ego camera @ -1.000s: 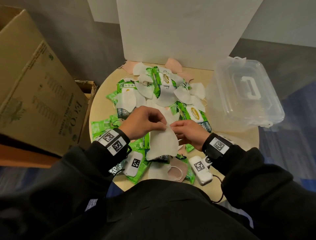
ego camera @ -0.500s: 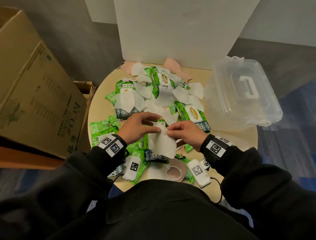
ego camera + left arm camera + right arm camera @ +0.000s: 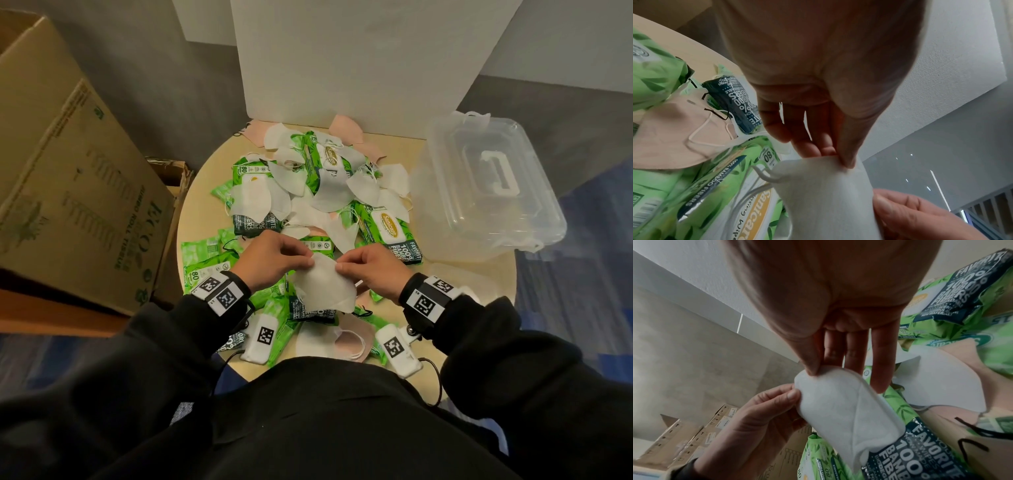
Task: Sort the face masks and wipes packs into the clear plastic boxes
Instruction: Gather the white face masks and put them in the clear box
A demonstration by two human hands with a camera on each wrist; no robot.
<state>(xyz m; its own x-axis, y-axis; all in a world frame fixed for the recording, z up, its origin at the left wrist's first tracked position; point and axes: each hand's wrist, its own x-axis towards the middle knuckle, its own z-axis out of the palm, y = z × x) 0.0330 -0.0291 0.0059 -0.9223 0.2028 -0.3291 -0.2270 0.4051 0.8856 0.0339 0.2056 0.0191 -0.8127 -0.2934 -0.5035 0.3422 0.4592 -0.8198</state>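
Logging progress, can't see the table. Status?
Left hand and right hand pinch one white mask above pile. Clear box lid shut. Nothing sorted yet.

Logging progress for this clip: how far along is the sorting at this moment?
Nothing looks sorted yet: the clear plastic box at the table's right still has its lid on. In hand: the left hand and right hand both pinch the top edge of one white folded face mask above the pile. Left: the green wipes packs and remaining white and pink masks scattered over the round table.
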